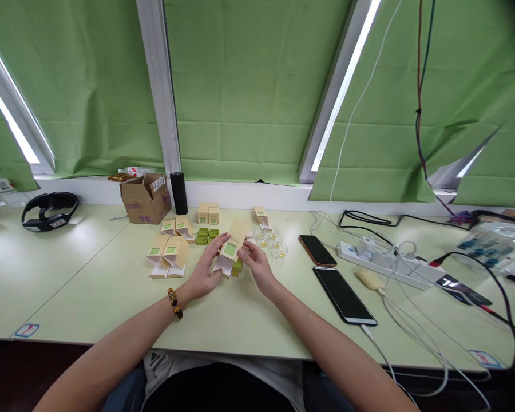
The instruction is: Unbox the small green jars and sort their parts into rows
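Note:
My left hand (202,277) and my right hand (258,268) hold a small beige cardboard box (230,249) between them, tilted, one hand on each side. The box has a green square on its face and a white flap open at its near end. Close under its right side, by my right fingers, is a small green container (237,267). Several more green containers (202,236) stand just behind my left hand. To the left are opened boxes (175,249) of the same kind. Several clear cups with yellow centres (278,249) lie beyond my right hand.
Two closed boxes (208,214) and one open box (261,216) stand farther back. Behind are a cardboard carton (146,200) and a black cylinder (179,193). Headphones (49,210) lie far left. Two phones (343,294), a power strip (386,264) and tangled cables occupy the right.

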`<state>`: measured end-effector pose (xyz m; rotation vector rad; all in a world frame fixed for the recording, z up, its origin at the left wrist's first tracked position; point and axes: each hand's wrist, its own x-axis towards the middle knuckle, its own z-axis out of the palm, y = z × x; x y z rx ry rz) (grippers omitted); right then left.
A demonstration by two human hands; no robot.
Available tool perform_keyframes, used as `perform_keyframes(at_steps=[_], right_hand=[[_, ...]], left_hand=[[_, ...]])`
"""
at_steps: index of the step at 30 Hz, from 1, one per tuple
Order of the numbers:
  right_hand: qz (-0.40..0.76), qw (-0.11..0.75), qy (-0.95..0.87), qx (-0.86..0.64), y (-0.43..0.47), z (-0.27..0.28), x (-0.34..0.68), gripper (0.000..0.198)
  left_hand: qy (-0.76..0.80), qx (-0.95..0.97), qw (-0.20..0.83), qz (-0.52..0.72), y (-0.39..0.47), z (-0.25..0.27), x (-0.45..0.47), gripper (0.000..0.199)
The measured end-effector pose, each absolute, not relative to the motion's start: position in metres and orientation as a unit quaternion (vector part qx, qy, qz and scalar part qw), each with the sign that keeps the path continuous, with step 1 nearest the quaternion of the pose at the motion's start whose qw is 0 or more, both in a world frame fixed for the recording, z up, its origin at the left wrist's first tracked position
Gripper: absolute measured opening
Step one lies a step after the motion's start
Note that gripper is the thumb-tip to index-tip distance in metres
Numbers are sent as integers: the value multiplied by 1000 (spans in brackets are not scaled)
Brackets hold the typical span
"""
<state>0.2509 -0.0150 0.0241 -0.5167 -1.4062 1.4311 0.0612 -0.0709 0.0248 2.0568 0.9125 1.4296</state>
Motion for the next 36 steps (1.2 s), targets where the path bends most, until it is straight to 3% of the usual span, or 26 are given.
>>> perform_keyframes(at_steps=[12, 22, 31, 36], right_hand=[[573, 504, -598, -246, -15, 25, 247, 57], [580, 484, -597, -271, -15, 23, 247, 55], [577, 492, -589, -279, -18, 28, 250, 56], [583, 506, -570, -280, -19, 31, 253, 56]], left_hand=[[372, 711, 219, 556, -67, 18, 66, 55], [394, 700, 208, 558, -60, 10, 64, 47], [394, 679, 269, 558, -68, 18, 69, 65], [310, 652, 380, 577, -68, 24, 68, 70]])
